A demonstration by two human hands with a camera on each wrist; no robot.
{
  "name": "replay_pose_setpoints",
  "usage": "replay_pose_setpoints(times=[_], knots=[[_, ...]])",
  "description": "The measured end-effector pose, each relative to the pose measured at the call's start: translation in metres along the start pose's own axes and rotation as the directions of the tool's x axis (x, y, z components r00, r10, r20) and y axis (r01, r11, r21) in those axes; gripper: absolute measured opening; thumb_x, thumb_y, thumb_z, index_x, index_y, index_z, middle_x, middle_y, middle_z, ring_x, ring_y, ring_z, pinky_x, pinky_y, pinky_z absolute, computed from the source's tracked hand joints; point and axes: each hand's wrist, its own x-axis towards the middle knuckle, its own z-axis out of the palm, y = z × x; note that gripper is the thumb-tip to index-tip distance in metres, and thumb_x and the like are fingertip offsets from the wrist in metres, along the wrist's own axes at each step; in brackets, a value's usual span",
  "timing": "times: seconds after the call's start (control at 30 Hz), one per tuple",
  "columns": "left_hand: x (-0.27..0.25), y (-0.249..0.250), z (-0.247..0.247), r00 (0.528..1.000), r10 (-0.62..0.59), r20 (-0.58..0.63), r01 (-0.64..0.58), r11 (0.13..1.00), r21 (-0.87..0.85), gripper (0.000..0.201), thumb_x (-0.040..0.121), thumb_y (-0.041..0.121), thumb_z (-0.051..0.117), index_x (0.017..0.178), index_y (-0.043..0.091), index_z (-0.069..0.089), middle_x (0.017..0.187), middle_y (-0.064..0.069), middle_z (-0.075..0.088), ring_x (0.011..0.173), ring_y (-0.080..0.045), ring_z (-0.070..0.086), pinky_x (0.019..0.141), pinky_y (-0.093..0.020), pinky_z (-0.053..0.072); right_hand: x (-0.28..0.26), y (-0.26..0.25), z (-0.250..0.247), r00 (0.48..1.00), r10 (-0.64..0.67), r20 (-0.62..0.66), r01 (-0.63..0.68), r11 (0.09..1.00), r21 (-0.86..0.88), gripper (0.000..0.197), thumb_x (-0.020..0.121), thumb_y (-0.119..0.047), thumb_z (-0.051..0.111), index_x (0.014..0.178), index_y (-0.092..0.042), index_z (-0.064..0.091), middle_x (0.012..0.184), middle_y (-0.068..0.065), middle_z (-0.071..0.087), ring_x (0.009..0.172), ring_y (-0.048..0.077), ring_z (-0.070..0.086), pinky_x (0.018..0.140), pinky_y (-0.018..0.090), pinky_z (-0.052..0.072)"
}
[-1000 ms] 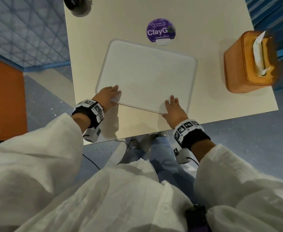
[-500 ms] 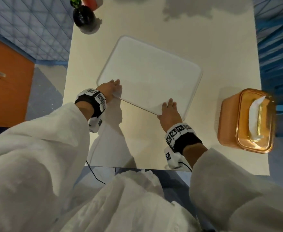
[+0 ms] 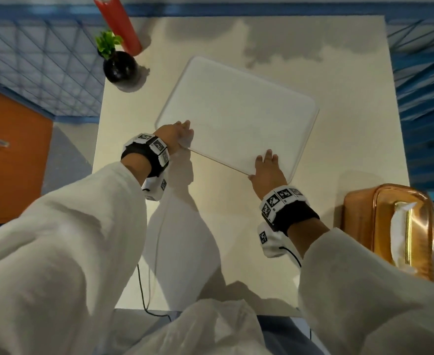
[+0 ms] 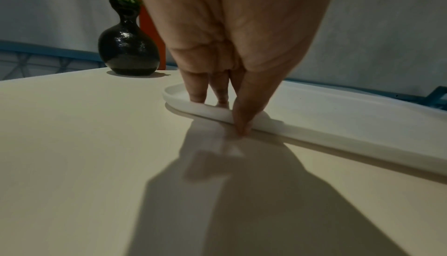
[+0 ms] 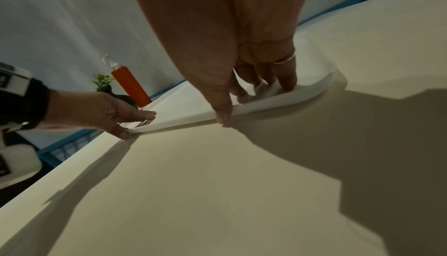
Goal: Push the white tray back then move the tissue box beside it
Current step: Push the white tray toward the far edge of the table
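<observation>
White tray (image 3: 239, 116): slid farther back on the table (image 3: 351, 103) since a second ago, near edge now turned at a slant, both hands travelling with it.

Left hand (image 3: 177, 133) holds the near left corner, fingers (image 4: 197, 90) laid over the rim and thumb against the outer edge; right hand (image 3: 268, 170) holds the near right corner the same way (thumb low on the outer wall, fingers inside the rim), so each is pinched on the tray, not lying flat. Tray lies ahead of both hands, long axis running from far left to near right. Tissue box (image 3: 390, 229): near right table edge, well apart from the tray, just beside the right forearm; the right hand is judged the nearer for it. Black vase (image 3: 120, 66) stands near the tray's far left corner (a possible limit to further pushing).
</observation>
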Motion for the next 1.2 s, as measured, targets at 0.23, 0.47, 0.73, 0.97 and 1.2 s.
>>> replay_pose_setpoints(times=[0.23,0.47,0.73,0.97,1.2], knots=[[0.032,-0.017,-0.017,0.999,-0.023,-0.031,0.022,0.999,-0.041,0.071,0.092,0.007,0.052,0.151,0.015,0.014,0.162,-0.005,0.008,0.148,-0.022,0.016,0.121,-0.032,0.019,0.029,-0.008,-0.02,0.999,0.044,-0.01,-0.044,0.999,0.002,0.058,0.099,-0.012,0.042,0.148,0.0,0.014,0.159,0.024,-0.001,0.147,0.037,0.005,0.12,0.043,0.023],[0.05,-0.014,-0.047,0.999,-0.011,-0.046,0.012,1.0,0.014,0.064,0.088,0.012,0.057,0.144,0.008,0.027,0.152,-0.015,0.03,0.132,-0.03,0.045,0.105,-0.04,0.043,0.057,-0.007,-0.044,0.999,0.048,0.0,-0.048,0.998,-0.031,0.06,0.099,-0.015,0.043,0.148,0.0,0.013,0.159,0.024,-0.001,0.147,0.037,0.004,0.12,0.044,0.024],[0.059,-0.01,-0.064,0.999,-0.039,-0.022,0.038,0.999,-0.029,0.071,0.086,0.005,0.058,0.146,0.008,0.02,0.153,-0.016,0.025,0.131,-0.035,0.042,0.107,-0.043,0.04,0.088,-0.001,-0.071,0.996,0.045,0.079,-0.04,0.997,-0.065,0.071,0.094,-0.022,0.054,0.149,-0.001,0.014,0.159,0.021,-0.004,0.148,0.035,0.001,0.12,0.047,0.022],[0.061,-0.009,-0.06,0.994,-0.11,-0.011,0.104,0.97,-0.218,0.061,0.096,0.011,0.041,0.151,0.007,0.013,0.161,-0.012,0.01,0.146,-0.03,0.021,0.12,-0.044,0.024,0.108,0.004,-0.086,0.994,0.028,0.106,-0.012,0.989,-0.145,0.068,0.094,-0.014,0.054,0.148,0.0,0.015,0.159,0.021,-0.006,0.148,0.037,0.001,0.118,0.047,0.024],[0.061,0.008,-0.06,0.982,-0.183,-0.053,0.156,0.933,-0.324,0.054,0.102,0.023,0.023,0.151,0.007,0.008,0.16,-0.016,0.011,0.146,-0.031,0.02,0.121,-0.044,0.02,0.136,0.011,-0.118,0.996,-0.045,0.082,0.062,0.975,-0.213,0.057,0.093,-0.007,0.055,0.143,0.002,0.029,0.16,0.019,-0.002,0.148,0.036,0.007,0.113,0.046,0.032]])
